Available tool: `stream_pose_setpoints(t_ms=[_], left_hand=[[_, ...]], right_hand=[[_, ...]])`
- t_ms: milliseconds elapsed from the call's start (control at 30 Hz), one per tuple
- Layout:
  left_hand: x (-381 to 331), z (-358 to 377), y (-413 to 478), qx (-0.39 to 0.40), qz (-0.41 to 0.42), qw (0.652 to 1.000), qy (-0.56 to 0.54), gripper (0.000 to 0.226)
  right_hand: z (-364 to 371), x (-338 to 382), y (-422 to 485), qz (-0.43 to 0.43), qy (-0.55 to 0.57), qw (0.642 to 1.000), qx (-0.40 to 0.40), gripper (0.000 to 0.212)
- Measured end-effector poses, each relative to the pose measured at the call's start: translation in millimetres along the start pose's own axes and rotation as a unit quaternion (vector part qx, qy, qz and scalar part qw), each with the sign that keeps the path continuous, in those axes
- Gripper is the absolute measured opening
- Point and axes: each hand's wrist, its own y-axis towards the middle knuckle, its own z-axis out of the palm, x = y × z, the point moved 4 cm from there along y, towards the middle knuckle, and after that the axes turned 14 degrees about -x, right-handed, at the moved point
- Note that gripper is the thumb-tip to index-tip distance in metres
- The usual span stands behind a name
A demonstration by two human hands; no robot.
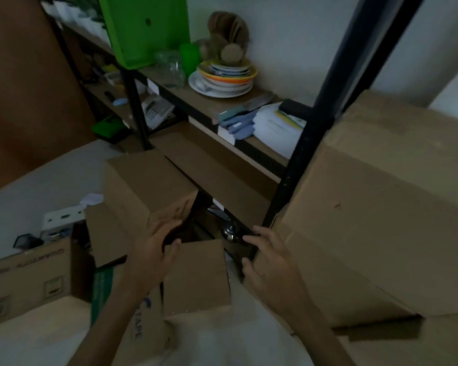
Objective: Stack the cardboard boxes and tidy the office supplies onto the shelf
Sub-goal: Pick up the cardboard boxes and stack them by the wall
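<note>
Large cardboard box [381, 220] stood just right of the right hand [271, 262]. Black shelf [249, 151] ran beyond both hands, with stacked plates [222, 77] far above the fingers. Medium box [146, 186] sat just past the left hand [152, 250], fingertips at its lower corner. Small box [196, 281] lay between the hands, left thumb on its edge. All fingers were spread and loose, gripping nothing.

Two hands [154, 249] [271, 265], at least five cardboard boxes [146, 186] [196, 278] [29, 273] [146, 320] [381, 220], one green bin [146, 27], one stack of plates [224, 76]
</note>
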Motion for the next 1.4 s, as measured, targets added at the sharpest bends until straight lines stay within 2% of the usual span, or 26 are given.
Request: stream_pose_setpoints(t_ms=[100,267,367,500,667,767,867,1033,1133,1233,1400], left_hand=[[41,9,-15,0.026,-0.041,0.998,0.026,0.051],[103,54,-43,0.066,-0.107,0.991,0.054,0.035],[156,101,-56,0.091,-0.149,0.982,0.073,0.035],[223,167,-74,0.121,-0.150,0.979,0.073,0.050],[310,258,-117,0.150,-0.174,0.968,0.102,0.048],[355,304,-159,0.169,-0.224,0.953,0.113,0.055],[382,330,-189,0.189,-0.303,0.923,0.140,0.066],[398,346,-220,0.166,-0.321,0.907,0.218,0.080],[401,345,-222,0.105,-0.349,0.905,0.220,0.078],[405,341,-217,0.064,-0.408,0.888,0.202,0.076],[397,337,-223,0.083,-0.408,0.882,0.221,0.094]], right_hand=[[57,-17,-3,0.024,-0.021,0.998,0.059,0.037],[142,-65,-15,0.064,-0.032,0.990,0.121,0.021],[205,-117,-28,0.111,-0.031,0.977,0.182,0.026],[277,-183,-47,0.166,-0.056,0.959,0.224,0.025],[359,-272,-85,0.236,-0.100,0.931,0.258,0.043],[403,-319,-117,0.267,-0.117,0.915,0.281,0.057],[427,-347,-135,0.288,-0.104,0.911,0.276,0.070],[453,-371,-160,0.346,-0.025,0.897,0.272,0.077],[454,-372,-168,0.376,0.038,0.891,0.251,0.079],[452,-373,-173,0.397,0.058,0.885,0.238,0.081],[438,-370,-193,0.421,0.047,0.879,0.220,0.081]])
